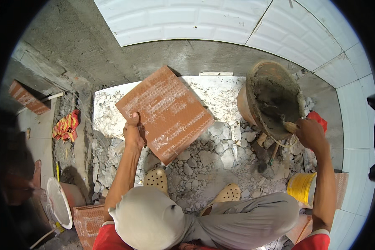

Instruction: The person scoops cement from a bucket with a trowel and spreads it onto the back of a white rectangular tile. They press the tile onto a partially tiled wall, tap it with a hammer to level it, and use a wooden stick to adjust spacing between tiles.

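Note:
My left hand point(133, 132) grips a square terracotta tile point(167, 114) by its left edge, thumb on top. The tile is tilted, and its ribbed back with whitish streaks faces me. To the right, my right hand point(311, 132) is closed around the wooden handle of a trowel point(290, 126). The trowel's blade is hidden in the grey mortar. That mortar lies in a mortar-caked bucket point(244, 105), which leans with its mouth toward me.
White wall tiles point(191, 21) line the far wall above grey render. A white, splattered board point(108, 102) lies on rubble point(204, 158). Another bucket point(62, 200) and more terracotta tiles point(88, 225) are at lower left. A yellow spool point(301, 188) stands at right. Someone's bare foot point(37, 175) shows at left.

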`<action>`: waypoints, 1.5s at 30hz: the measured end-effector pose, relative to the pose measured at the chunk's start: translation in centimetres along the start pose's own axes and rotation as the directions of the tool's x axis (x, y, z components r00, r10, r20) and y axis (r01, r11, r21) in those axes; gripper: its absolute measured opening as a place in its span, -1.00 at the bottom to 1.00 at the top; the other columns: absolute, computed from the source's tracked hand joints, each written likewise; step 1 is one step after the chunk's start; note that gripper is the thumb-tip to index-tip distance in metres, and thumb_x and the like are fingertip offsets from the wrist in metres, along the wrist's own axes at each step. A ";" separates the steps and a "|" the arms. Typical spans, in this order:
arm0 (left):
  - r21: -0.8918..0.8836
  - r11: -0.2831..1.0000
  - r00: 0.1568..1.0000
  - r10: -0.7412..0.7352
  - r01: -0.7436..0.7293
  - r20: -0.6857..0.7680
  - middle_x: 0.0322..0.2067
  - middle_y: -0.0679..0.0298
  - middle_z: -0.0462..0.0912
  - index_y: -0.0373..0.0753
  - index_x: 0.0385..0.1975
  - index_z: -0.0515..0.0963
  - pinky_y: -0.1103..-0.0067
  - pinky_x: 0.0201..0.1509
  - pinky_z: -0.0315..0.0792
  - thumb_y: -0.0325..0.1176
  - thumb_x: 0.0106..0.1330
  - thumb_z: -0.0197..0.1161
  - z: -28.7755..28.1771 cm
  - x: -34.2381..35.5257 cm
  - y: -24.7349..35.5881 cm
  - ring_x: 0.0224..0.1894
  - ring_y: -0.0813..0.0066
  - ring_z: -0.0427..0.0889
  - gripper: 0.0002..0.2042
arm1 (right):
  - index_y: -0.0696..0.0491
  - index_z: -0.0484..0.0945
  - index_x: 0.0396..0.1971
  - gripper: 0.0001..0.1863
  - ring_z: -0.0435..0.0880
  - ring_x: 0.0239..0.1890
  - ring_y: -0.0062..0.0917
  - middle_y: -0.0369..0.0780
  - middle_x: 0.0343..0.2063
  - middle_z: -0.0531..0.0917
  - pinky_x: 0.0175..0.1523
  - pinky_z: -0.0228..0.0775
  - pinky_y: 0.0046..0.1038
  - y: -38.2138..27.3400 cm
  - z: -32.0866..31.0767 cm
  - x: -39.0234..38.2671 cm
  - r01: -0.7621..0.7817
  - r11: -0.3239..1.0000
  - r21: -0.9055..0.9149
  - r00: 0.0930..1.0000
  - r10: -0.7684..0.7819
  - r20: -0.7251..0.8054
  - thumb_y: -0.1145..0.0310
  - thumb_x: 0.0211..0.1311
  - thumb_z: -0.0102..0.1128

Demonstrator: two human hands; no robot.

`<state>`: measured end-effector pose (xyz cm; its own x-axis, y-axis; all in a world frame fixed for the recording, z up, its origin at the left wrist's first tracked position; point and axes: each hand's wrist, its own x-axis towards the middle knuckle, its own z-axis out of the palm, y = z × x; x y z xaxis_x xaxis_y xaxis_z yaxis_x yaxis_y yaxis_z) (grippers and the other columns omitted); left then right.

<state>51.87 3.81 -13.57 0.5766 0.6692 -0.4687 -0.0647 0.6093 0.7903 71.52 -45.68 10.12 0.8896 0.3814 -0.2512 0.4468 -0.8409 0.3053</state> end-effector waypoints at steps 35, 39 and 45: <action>0.353 0.878 0.937 -0.349 0.322 0.014 0.16 0.06 0.49 -0.38 0.25 0.31 0.31 0.14 0.45 -0.22 0.50 0.12 -3.8 -1.6 -0.5 0.12 0.22 0.56 -0.54 | 0.10 0.62 -0.17 -0.77 0.63 -0.25 -0.46 -0.26 -0.34 0.67 -0.09 0.51 -0.41 -7.0 -6.4 4.5 0.373 0.623 -0.688 0.852 -0.524 -0.012 0.40 0.15 0.24; 0.447 0.889 0.994 -0.074 0.100 -0.076 0.17 0.06 0.52 -0.38 0.26 0.36 0.30 0.23 0.42 -0.23 0.49 0.17 -2.2 -3.0 -0.1 0.17 0.26 0.54 -0.54 | 0.06 0.59 -0.04 -0.69 0.64 -0.26 -0.36 -0.21 -0.34 0.66 -0.11 0.53 -0.33 -4.3 -4.1 1.3 0.372 0.784 -0.496 0.861 -0.491 -0.131 0.36 0.21 0.23; 0.525 0.807 0.926 0.069 -0.270 0.371 0.14 0.17 0.60 -0.32 0.17 0.53 0.42 0.31 0.35 -0.23 0.48 0.25 5.4 -5.6 2.0 0.21 0.34 0.53 -0.62 | 0.06 0.56 -0.05 -0.72 0.69 -0.28 -0.15 -0.08 -0.32 0.66 -0.20 0.55 -0.19 -1.0 -9.9 -1.7 0.028 0.951 -0.308 0.995 -0.055 -0.080 0.29 0.29 0.23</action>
<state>52.87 -1.03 -7.29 0.8317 0.5037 -0.2334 0.2193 0.0881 0.9717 70.56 -41.69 19.35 0.8682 0.4571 -0.1932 0.4791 -0.6705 0.5666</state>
